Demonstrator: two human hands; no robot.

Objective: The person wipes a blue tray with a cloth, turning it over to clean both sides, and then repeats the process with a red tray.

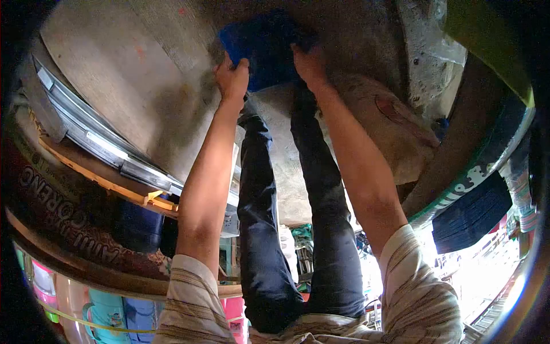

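Observation:
Both my arms reach down past my legs in dark trousers (260, 229) to the ground by my feet. A blue thing (266, 46), a cloth or a soft plastic sheet, lies there on the grey concrete floor (286, 172). My left hand (232, 77) grips its left edge with the fingers curled over it. My right hand (309, 63) presses on and holds its right edge. Shadow and my hands hide the blue thing's lower part.
A large wooden board (126, 69) with a metal rail (109, 149) along its edge lies to the left. A pale sack (395, 137) sits to the right of my legs. A dark cloth (472, 212) hangs at right. Coloured plastic containers (109, 315) stand at lower left.

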